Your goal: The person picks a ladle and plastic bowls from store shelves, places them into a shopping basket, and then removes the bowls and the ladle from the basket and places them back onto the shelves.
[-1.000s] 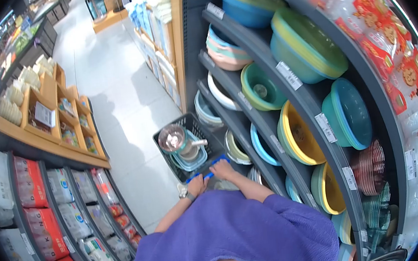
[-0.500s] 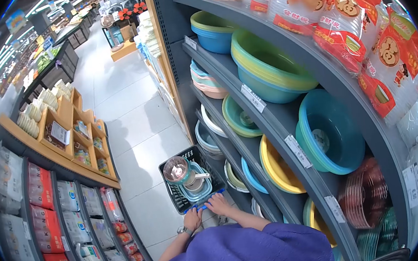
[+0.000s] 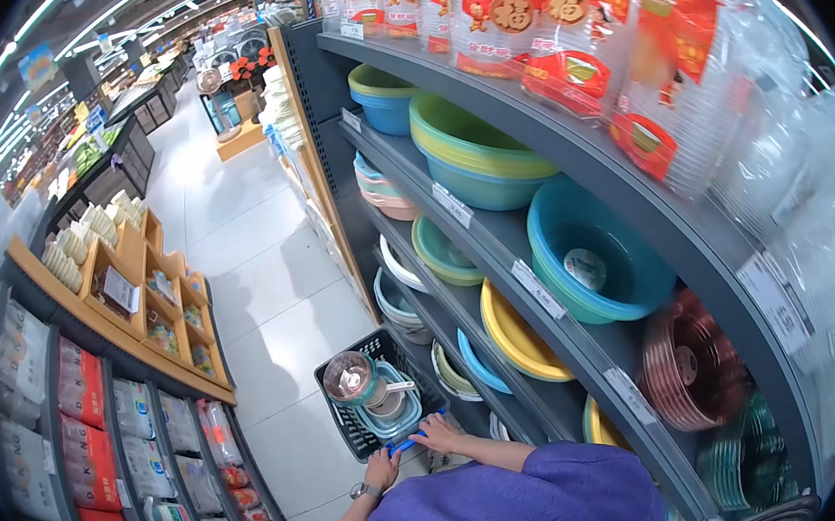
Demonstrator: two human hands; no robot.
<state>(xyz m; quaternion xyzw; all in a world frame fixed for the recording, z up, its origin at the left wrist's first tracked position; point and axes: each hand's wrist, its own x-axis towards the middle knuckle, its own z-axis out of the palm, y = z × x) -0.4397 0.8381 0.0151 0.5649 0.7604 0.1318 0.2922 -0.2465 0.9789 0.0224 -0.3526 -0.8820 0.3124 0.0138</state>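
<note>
My left hand, with a watch on its wrist, is closed round the left part of a blue handle. My right hand is curled over the same handle farther right. The handle is at the near end of a black slatted basket standing low in the aisle. Inside the basket are light-blue plastic basins and a round see-through container with a teal band. A pale long-handled item lies on top of the basins. My fingers' undersides are hidden.
Close on my right, a grey shelf rack holds green basins, a teal basin, yellow basins and bagged plastic bowls. Left are packaged goods and a wooden display. Pale tiled floor runs ahead.
The view has tilted up slightly and turned right. The basket and both hands appear lower in the picture, and the right shelves sit farther left. Both hands keep their hold on the handle.
</note>
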